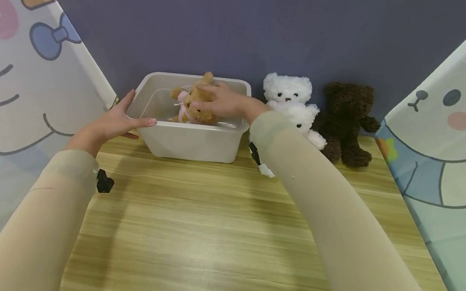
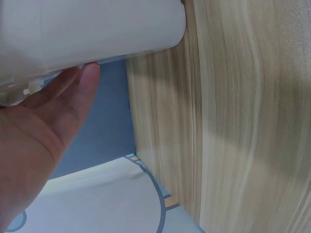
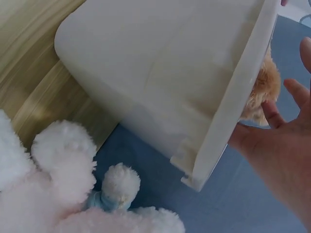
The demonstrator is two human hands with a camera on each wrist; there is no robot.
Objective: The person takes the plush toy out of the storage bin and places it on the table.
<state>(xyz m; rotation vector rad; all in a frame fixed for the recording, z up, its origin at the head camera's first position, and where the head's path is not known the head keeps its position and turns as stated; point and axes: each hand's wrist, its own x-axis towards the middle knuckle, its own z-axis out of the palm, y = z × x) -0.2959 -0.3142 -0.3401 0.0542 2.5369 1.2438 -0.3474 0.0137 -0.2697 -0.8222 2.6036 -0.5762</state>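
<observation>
A light brown teddy bear in a pink outfit lies tilted inside the white plastic bin. My right hand reaches over the bin's right end and rests on the bear with spread fingers. In the right wrist view, fingertips touch the bear's fur, while the bin wall hides most of the toy. At the left end, my left hand holds the bin's rim, its thumb on the front corner. The left wrist view shows that hand's bent fingers against the bin's outside.
Two white teddy bears sit right of the bin, partly behind my right sleeve. A dark brown teddy bear sits beside them. Behind is a blue-grey wall; cartoon-printed panels flank the wooden table.
</observation>
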